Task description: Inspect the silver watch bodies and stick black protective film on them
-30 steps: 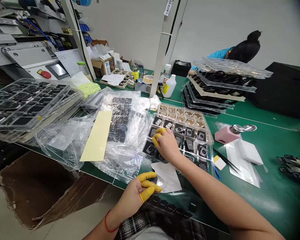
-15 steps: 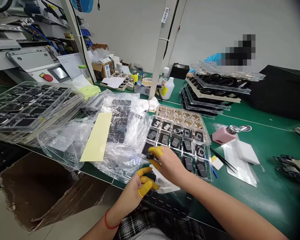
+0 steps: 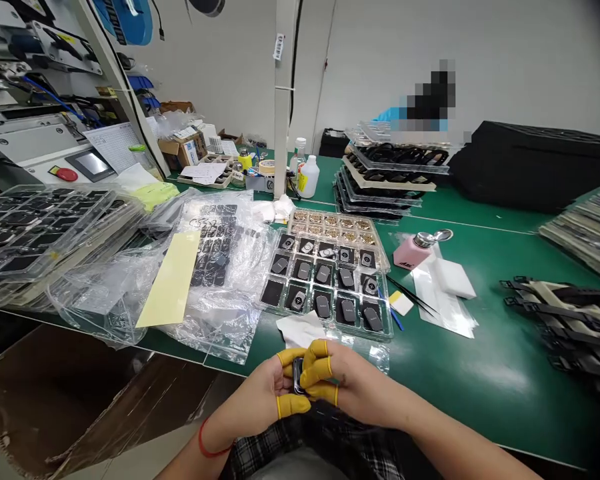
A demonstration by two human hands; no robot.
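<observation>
Near the table's front edge, my left hand [image 3: 273, 383] and my right hand [image 3: 343, 380] meet around a small dark smartwatch case [image 3: 297, 375] with a shiny rim. Yellow finger cots cover several fingertips on both hands. My left fingers cup the case from the left and below; the right fingers pinch it from the right, hiding part of it. Just beyond lies a crumpled white cloth [image 3: 300, 328]. Behind that sits a clear compartment tray [image 3: 389, 327] holding several watch cases and dark rectangular pieces. A dark strip below my hands is partly hidden.
Plastic bags [image 3: 230, 327] and a yellow paper strip [image 3: 170, 280] lie left of the tray. To the right are black tweezers [image 3: 413, 297], a pink pump bottle [image 3: 411, 253] and a white foam block [image 3: 455, 278]. Stacked trays [image 3: 380, 180] stand behind, near another person.
My right hand has come back from the tray to my left hand, and both now grip the watch case. My view has swung to the right.
</observation>
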